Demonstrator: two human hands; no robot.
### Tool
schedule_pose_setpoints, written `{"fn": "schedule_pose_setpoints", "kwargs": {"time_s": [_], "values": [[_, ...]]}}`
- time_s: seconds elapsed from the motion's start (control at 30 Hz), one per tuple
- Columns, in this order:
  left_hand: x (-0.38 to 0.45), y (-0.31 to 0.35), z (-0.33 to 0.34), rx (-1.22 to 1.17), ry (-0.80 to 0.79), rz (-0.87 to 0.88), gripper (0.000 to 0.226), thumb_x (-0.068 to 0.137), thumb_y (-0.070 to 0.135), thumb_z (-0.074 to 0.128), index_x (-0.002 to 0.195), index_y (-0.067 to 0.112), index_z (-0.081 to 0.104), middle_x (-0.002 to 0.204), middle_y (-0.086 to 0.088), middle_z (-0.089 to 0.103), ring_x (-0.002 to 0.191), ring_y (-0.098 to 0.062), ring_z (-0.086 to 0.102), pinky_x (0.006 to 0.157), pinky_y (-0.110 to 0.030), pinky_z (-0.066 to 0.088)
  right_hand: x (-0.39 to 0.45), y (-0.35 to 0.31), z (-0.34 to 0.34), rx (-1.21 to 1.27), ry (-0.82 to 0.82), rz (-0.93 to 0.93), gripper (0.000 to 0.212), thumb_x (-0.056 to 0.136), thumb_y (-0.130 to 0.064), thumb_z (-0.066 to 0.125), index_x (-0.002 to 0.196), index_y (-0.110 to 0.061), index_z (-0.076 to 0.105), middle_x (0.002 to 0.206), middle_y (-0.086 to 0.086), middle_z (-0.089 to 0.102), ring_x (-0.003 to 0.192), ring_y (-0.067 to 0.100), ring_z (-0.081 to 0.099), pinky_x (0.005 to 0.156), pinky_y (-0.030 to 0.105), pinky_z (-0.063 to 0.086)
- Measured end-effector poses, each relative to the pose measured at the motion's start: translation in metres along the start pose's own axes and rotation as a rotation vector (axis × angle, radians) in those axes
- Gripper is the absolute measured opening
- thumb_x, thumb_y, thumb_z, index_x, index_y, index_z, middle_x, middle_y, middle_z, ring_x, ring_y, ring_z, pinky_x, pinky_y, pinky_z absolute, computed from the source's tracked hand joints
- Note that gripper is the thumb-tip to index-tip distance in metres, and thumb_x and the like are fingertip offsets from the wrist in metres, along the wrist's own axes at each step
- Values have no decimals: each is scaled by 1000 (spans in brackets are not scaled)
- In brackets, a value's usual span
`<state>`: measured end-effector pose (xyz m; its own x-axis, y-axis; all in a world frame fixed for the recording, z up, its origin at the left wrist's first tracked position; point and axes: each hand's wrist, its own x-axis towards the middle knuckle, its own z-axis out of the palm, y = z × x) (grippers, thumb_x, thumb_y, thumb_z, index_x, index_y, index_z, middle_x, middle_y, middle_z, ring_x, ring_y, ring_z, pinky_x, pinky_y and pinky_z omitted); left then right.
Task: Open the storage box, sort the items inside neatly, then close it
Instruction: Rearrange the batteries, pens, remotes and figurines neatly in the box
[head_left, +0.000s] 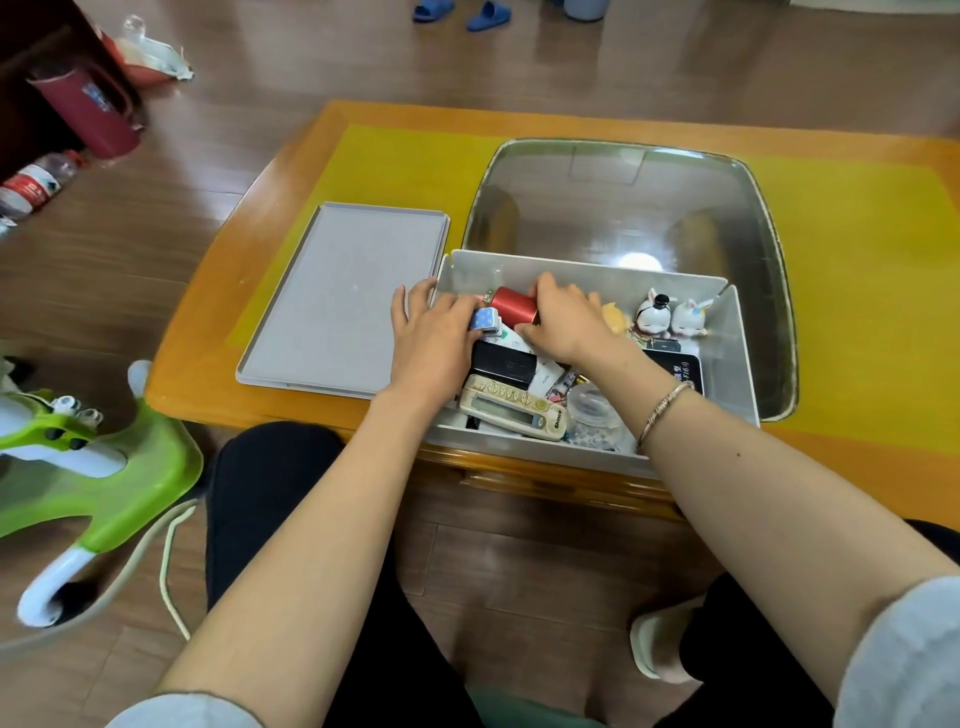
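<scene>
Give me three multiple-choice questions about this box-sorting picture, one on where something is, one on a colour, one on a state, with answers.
1. Where does the grey lid lie?
A. on the table, left of the storage box
B. on the box
C. on the floor

2. What colour is the cylinder between the hands?
A. blue
B. red
C. black

3. What is the right hand doing?
A. hanging off the table
B. gripping the lid
C. reaching inside the box, at the cylinder

Answers: 1 A, the lid lies flat beside the open box. 2 B, it is plainly red. 3 C, its fingers curl at the cylinder's end.
</scene>
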<state>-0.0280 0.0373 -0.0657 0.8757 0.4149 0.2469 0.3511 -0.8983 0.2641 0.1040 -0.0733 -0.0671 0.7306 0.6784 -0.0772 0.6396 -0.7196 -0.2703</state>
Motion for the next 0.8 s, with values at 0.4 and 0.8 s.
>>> {"fn": "schedule_pose_setpoints", "kwargs": {"time_s": [0.4, 0.8], "values": [[-22, 4, -9, -53, 27, 200, 24, 86, 11, 65, 110, 14, 65, 114, -8, 65, 130, -37, 38, 105, -46, 23, -55, 30, -9, 660, 348, 30, 62, 87, -18, 65, 140, -18, 32, 135, 5, 42, 112, 10, 43, 96, 21, 35], [16, 41, -6, -261, -233, 227, 37, 92, 22, 47, 129, 19, 54, 131, -1, 54, 123, -19, 45, 98, -33, 34, -71, 70, -11, 792, 406, 118, 53, 86, -20, 67, 132, -17, 41, 123, -5, 45, 113, 10, 49, 91, 15, 41]]}}
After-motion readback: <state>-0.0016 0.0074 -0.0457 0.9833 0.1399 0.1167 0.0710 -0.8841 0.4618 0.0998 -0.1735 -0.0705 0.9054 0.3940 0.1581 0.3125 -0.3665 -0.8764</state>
